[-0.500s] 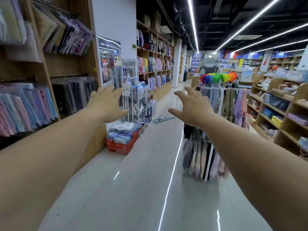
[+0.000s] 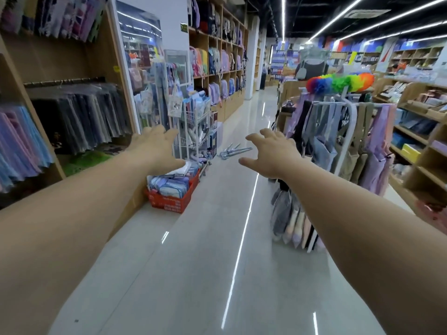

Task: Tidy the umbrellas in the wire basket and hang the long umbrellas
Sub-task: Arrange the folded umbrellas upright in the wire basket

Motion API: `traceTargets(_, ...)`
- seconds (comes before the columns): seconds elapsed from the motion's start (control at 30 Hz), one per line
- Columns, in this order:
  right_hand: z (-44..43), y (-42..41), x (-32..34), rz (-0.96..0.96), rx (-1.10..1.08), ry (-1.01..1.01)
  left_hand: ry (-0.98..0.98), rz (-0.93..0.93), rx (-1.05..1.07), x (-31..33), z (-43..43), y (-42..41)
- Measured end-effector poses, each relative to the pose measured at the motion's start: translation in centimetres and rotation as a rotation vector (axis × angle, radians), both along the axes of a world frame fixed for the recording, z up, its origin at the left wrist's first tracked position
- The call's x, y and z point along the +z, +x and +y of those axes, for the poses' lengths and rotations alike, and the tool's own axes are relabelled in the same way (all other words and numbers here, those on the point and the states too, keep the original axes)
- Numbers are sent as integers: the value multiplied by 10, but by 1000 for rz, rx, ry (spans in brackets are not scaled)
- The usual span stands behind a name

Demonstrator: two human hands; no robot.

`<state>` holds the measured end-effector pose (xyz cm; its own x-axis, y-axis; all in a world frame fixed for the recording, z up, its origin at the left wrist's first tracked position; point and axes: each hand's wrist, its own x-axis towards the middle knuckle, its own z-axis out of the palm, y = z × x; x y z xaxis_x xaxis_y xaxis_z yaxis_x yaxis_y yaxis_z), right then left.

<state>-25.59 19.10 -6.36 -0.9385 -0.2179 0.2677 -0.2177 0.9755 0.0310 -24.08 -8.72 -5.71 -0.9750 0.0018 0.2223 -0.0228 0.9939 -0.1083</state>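
now two hands spread open, empty: left hand, right hand; one umbrella bundle on floor

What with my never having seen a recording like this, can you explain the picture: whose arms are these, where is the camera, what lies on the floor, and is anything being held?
There is no machine here. These are a person's two bare arms, filmed by one camera worn on their head, which looks forward and down a shop aisle. The left hand and the right hand reach forward with fingers open, and neither holds anything. Ahead, what look like a few long umbrellas lie on the floor beside a white wire rack. Nearer, on the left, stands a red basket of packaged goods.
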Motion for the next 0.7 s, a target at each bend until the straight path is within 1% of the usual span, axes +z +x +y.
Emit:
traceTargets(0.17,-21,-78,-18,-62,-22,8,3,-35,-39,-15,-20,-83)
traceTargets(0.33,-16,-162,-60,-163,-34,35,13,-122,-47,-54,-23,-171)
traceTargets(0.5,3,-267,-97,-238,-43,20,2,-187,-35,-85,-8,-277)
traceTargets(0.7,34,-407,-113,-307,-17,11,32,-227,-2,-97,28,-403)
